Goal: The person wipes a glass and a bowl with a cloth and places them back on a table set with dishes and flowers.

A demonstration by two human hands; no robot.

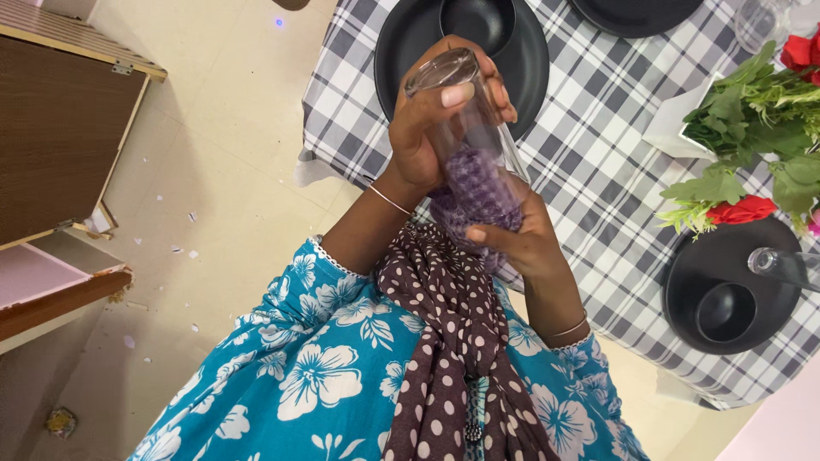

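Observation:
I hold a clear drinking glass tilted in front of my chest, its base pointing up and away from me. My left hand is wrapped around the glass's upper part, thumb across the side. A purple waffle-textured cloth is stuffed inside the glass and bulges out of its mouth. My right hand grips that cloth at the mouth end, from below. Both wrists carry thin bangles. My blue flowered top and brown dotted scarf fill the lower part of the view.
A table with a black-and-white checked cloth carries a black plate with a bowl behind my hands, another black plate with a bowl and a lying glass at right, and red flowers with greenery. A wooden cabinet stands left on the scrap-littered floor.

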